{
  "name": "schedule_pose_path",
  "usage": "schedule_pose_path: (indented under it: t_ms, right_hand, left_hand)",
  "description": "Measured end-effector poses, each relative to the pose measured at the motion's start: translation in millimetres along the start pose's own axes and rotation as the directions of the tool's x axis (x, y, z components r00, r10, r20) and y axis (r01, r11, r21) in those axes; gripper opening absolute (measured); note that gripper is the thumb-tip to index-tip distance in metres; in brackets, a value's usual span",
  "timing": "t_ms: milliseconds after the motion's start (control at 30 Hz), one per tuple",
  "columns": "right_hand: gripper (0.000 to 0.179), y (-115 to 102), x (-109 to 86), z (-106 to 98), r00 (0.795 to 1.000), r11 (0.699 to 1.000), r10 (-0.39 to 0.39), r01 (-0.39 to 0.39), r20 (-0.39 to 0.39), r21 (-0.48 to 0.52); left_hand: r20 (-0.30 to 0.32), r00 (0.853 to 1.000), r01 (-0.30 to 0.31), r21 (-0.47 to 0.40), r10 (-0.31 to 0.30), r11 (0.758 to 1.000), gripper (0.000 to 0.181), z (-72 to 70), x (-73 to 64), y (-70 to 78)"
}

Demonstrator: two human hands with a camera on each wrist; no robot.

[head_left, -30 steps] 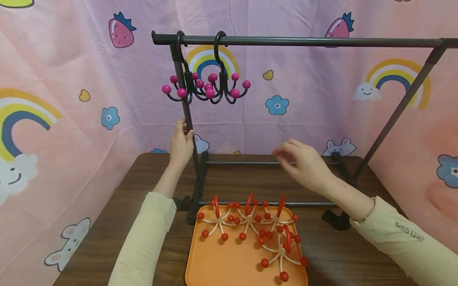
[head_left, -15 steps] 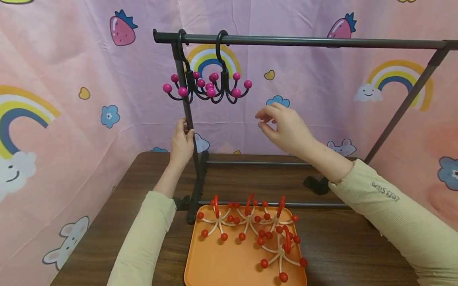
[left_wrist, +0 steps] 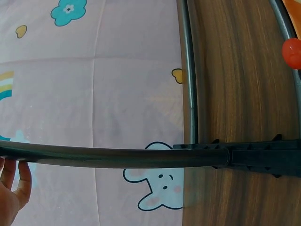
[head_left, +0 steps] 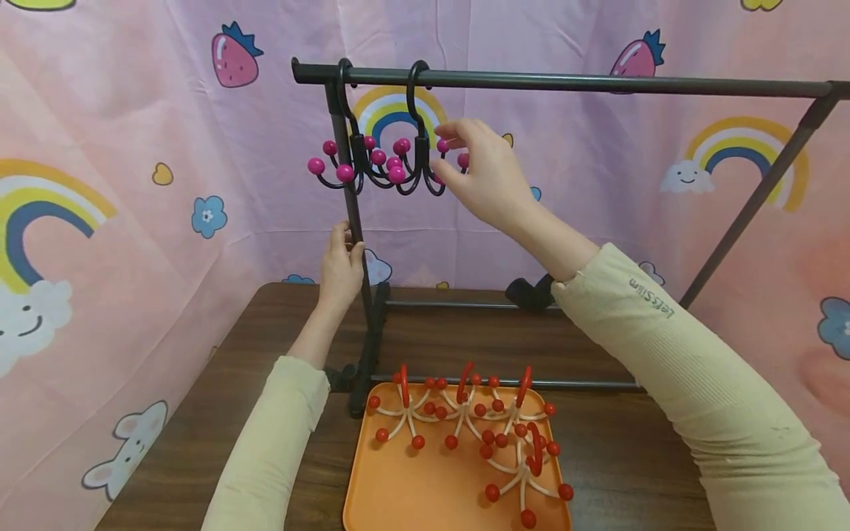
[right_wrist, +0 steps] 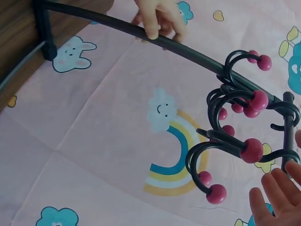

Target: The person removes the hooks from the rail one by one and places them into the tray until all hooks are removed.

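My left hand (head_left: 341, 269) holds the left upright post (head_left: 355, 210) of a dark metal clothes rack, thumb in front and fingers behind. From the rack's top bar (head_left: 598, 82) hang two black multi-prong hook hangers with pink ball tips: one hanger (head_left: 358, 151) at the post, the other hanger (head_left: 421, 155) to its right. My right hand (head_left: 488, 173) is raised beside that second one, thumb and fingers parted and overlapping some of its pink balls in the head view. In the right wrist view the fingers (right_wrist: 277, 193) are spread just under the prongs, holding nothing.
An orange tray (head_left: 412, 490) lies on the wooden table (head_left: 265, 324) in front of the rack. Several white hangers with red hooks and red balls, such as the hanger (head_left: 406, 405), stand on it. A lower crossbar (head_left: 584, 385) runs behind the tray. Patterned cloth surrounds the table.
My right hand has risen leftward from above the table's right side to the second black hanger. The left hand keeps its place on the post, and the hangers hang as before.
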State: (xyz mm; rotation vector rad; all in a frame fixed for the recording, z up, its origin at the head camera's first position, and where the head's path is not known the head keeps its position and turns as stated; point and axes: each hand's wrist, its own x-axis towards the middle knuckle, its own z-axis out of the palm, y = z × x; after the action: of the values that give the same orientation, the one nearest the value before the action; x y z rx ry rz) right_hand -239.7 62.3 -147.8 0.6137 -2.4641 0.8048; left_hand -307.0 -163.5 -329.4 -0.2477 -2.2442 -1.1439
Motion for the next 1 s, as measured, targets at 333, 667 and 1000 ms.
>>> schedule_pose_path:
  t_ms: [333, 667, 1000]
  right_hand:
    - [0.051, -9.3, 30.9, 7.8, 0.996, 0.994, 0.086, -0.085, -0.007, 0.068]
    - [0.049, -12.4, 43.3, 17.7, 0.996, 0.987, 0.08, -0.085, 0.046, 0.138]
    - [0.025, -15.5, 49.3, 10.4, 0.988, 0.951, 0.135, -0.108, -0.076, 0.29]
  left_hand:
    - [-0.006, 1.0, -0.018, 0.014, 0.018, 1.0, 0.035, -0.2, 0.3, -0.2]
    - [0.003, 1.0, -0.018, 0.01, 0.018, 1.0, 0.035, 3.8, -3.9, -4.8]
    - [0.008, 1.0, 0.004, 0.0, -0.004, 1.0, 0.037, -1.1, -1.8, -0.4]
